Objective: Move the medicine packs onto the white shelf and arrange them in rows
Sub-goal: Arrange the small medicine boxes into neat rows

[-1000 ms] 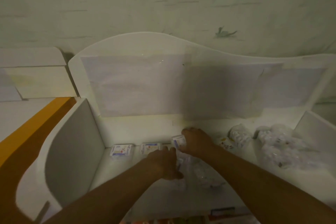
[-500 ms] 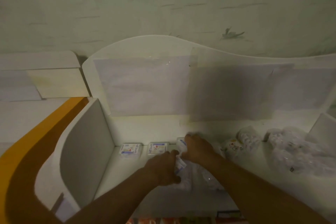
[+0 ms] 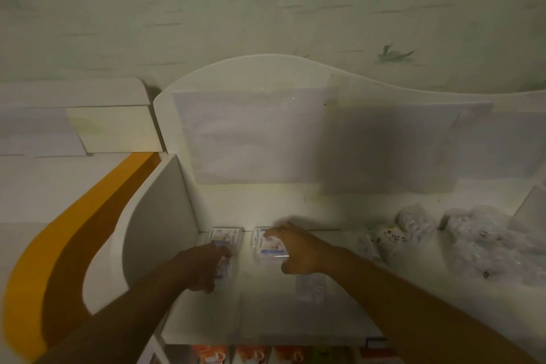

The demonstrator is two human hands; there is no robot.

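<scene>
- Since the earlier frame both of my hands have left the loose wrapping at the shelf's middle and shifted left, to the packs by the back wall.
- My left hand [image 3: 204,266] lies knuckles-up at the near edge of the leftmost medicine pack [image 3: 226,238], with another pack [image 3: 222,269] under its fingers; whether it grips that one I cannot tell, blur hides the fingertips.
- My right hand [image 3: 295,248] is spread wide, fingers straight, over the second medicine pack [image 3: 270,247]; it holds nothing.
- These two packs lie flat side by side, just apart, at the back left of the white shelf [image 3: 266,313], near its curved side panel [image 3: 153,224].
- One faint wrapped pack [image 3: 310,287] lies on the shelf just below my right wrist.
- Heap of clear plastic bags [image 3: 472,233] sits on the shelf's right part, well apart from both hands.
- Orange band [image 3: 59,245] curves along the left, outside the side panel.
</scene>
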